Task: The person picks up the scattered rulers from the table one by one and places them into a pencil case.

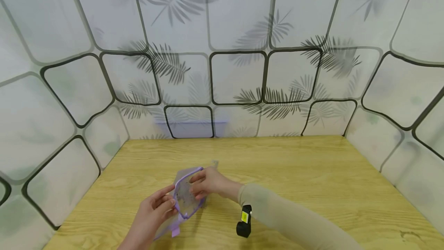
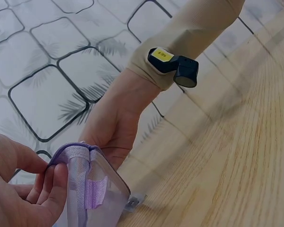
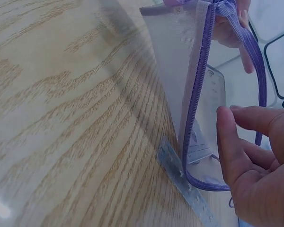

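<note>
A see-through mesh zipper pouch (image 1: 187, 196) with purple edging stands tilted on the table, its mouth spread wide. My left hand (image 1: 152, 211) pinches the pouch's near rim between thumb and fingers; in the left wrist view a purple tab (image 2: 95, 193) hangs beside the zipper. At the mouth is my right hand (image 1: 211, 182), its fingers loosely bent and reaching inside, with nothing visible between them. Within the pouch, the right wrist view shows a clear plastic piece (image 3: 215, 90) with dark markings. Along its outside lies a clear ruler-like strip (image 3: 182, 182) with holes.
The wooden table (image 1: 277, 165) spreads around the pouch. Patterned curtain (image 1: 239, 76) walls enclose it at the back and both sides. A black wrist camera (image 1: 244, 221) with a yellow label is on the right sleeve.
</note>
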The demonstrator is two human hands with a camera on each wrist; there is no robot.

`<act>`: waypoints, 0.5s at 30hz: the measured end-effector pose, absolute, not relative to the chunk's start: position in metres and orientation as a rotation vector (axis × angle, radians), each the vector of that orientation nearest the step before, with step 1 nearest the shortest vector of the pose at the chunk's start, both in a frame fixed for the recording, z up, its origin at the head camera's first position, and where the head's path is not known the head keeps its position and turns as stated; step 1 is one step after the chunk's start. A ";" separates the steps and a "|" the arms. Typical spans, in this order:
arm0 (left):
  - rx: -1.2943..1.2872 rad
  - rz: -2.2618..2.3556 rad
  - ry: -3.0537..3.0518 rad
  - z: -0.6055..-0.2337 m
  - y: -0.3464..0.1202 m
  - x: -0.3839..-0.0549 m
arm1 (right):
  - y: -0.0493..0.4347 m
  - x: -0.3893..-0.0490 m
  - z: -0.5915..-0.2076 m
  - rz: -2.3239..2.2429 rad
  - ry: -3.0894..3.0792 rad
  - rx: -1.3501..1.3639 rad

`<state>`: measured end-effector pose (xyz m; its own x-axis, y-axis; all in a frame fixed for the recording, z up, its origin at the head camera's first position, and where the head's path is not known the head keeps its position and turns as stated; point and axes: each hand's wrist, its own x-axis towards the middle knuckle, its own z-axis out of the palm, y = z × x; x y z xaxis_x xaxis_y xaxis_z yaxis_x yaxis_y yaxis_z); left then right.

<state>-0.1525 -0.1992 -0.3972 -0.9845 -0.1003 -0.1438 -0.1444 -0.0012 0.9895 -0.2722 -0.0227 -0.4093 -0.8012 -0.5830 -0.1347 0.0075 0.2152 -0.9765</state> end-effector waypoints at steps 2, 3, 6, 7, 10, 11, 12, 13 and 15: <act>-0.254 2.195 2.201 -0.397 -0.199 -0.152 | -0.022 -0.271 -0.408 -1.603 2.057 -0.556; -0.250 2.199 2.204 -0.397 -0.199 -0.152 | -0.021 -0.271 -0.408 -1.586 2.086 -0.571; -0.244 2.194 2.213 -0.397 -0.200 -0.152 | -0.019 -0.271 -0.406 -1.543 2.167 -0.595; -0.251 2.191 2.214 -0.397 -0.200 -0.153 | -0.019 -0.272 -0.406 -1.533 2.183 -0.598; -0.275 2.178 2.209 -0.396 -0.200 -0.154 | -0.017 -0.272 -0.407 -1.519 2.207 -0.608; -0.281 2.176 2.206 -0.396 -0.200 -0.154 | -0.017 -0.273 -0.407 -1.517 2.212 -0.614; -0.282 2.174 2.204 -0.396 -0.200 -0.155 | -0.016 -0.273 -0.407 -1.517 2.215 -0.621; -0.282 2.178 2.197 -0.396 -0.200 -0.154 | -0.016 -0.273 -0.408 -1.516 2.217 -0.629; -0.266 2.187 2.193 -0.397 -0.201 -0.154 | -0.015 -0.273 -0.407 -1.508 2.228 -0.641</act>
<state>-0.1543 -0.2013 -0.3974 -0.9848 -0.0973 -0.1436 -0.1439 -0.0041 0.9896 -0.2732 -0.0146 -0.4075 -0.8265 -0.5605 -0.0517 -0.1605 0.3227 -0.9328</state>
